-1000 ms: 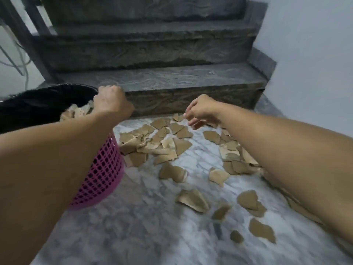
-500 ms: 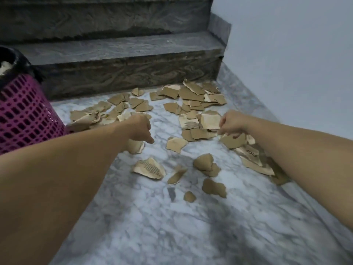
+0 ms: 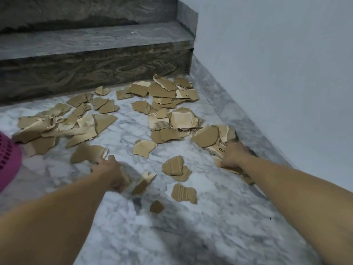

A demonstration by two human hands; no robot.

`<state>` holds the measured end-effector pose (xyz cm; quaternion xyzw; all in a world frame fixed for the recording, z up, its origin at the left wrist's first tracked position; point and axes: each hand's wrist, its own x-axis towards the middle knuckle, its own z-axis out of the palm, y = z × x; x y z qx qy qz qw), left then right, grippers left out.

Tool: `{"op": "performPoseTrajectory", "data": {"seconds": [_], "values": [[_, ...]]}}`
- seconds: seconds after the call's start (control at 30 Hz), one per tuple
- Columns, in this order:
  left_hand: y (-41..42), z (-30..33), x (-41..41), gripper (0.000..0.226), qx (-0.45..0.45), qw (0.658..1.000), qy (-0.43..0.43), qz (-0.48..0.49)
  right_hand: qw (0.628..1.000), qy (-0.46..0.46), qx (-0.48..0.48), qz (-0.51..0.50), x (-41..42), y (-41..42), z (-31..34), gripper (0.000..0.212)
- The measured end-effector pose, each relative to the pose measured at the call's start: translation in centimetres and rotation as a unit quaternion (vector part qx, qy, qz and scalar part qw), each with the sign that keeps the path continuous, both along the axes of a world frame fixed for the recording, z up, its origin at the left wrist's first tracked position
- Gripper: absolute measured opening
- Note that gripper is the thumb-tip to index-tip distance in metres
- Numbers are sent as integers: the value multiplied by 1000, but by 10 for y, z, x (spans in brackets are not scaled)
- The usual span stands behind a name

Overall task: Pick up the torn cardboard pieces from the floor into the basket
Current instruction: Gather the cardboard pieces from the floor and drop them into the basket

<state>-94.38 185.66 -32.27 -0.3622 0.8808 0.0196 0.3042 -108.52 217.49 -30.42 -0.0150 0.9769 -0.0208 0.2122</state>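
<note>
Several torn brown cardboard pieces [image 3: 183, 119] lie scattered over the marble floor in front of a stair step. My left hand [image 3: 110, 173] reaches down at the near left of the scatter, fingers curled over a blurred cardboard piece [image 3: 127, 177]. My right hand [image 3: 234, 155] is at the right of the pile, fingers curled into printed cardboard pieces [image 3: 219, 149] near the wall. Only a sliver of the pink mesh basket [image 3: 7, 157] shows at the left edge. Loose pieces [image 3: 184, 193] lie between my hands.
A dark stone stair step [image 3: 95, 69] rises just behind the pile. A pale wall [image 3: 277, 73] with a marble skirting runs along the right. Bare marble floor [image 3: 191, 236] stretches toward me.
The view swung right, away from the basket. My left hand left the basket and dropped to a near piece. My right hand slid right and lower onto the printed pieces.
</note>
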Motion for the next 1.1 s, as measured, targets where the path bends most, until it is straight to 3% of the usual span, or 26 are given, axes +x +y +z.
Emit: {"op": "performPoseTrajectory", "data": {"seconds": [0.1,0.2,0.23,0.33,0.47,0.53,0.67,0.83,0.97,1.1], "values": [[-3,0,-7,72,0,999,2,-44,1000,-7,-11,-25,-4,2,2,94],[-2,14,-16,23,68,994,-44,-73,998,-45,-40,-32,-12,4,-1,106],[1,21,-19,18,94,992,-62,-53,997,-58,-43,-25,-13,4,0,105],[-1,37,-31,21,218,974,-63,5,994,-99,-56,3,-15,2,10,87],[13,45,-45,14,336,942,-19,-2,989,-112,-45,80,-18,5,18,102],[29,40,-52,21,354,935,12,-16,988,-119,-69,67,-18,8,14,104],[70,27,-58,59,232,957,61,-161,990,-58,-124,-36,-15,9,0,109],[104,2,-55,86,169,962,135,-168,995,-20,-79,-66,8,-2,-22,59],[108,-10,-52,82,180,955,178,-158,975,-72,-144,-155,10,-9,-21,47],[113,-13,-48,55,195,949,189,-159,955,-114,-204,-182,10,-12,-15,53]]}}
